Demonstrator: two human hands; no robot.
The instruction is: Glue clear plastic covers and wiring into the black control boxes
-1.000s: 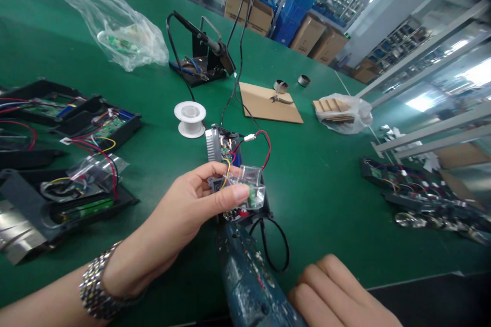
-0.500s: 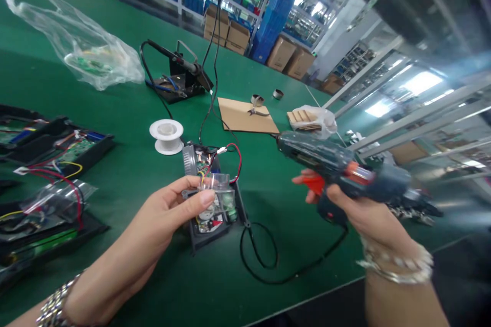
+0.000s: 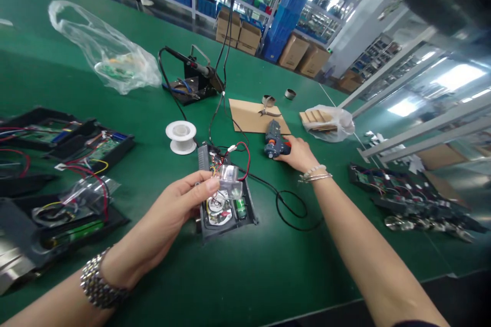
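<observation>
My left hand (image 3: 180, 209) pinches a small clear plastic part (image 3: 230, 184) above an open black device case (image 3: 224, 209) with a circuit board, a green cell and red, yellow and blue wires. My right hand (image 3: 299, 156) is stretched out further back on the green table (image 3: 268, 265), gripping a dark blue glue gun (image 3: 273, 140) that rests at the edge of a cardboard sheet (image 3: 255, 115). The gun's black cord (image 3: 291, 204) loops on the table between my arms.
A white solder spool (image 3: 181, 137) and a soldering iron in its stand (image 3: 192, 82) sit behind the case. Open black cases with wiring (image 3: 57, 179) lie at the left, more parts (image 3: 414, 199) at the right. Two plastic bags (image 3: 111, 61) (image 3: 330, 122) lie further back.
My right hand carried the glue gun from close by my body up and away, then down onto the table by the cardboard. My left hand kept hold of the clear part.
</observation>
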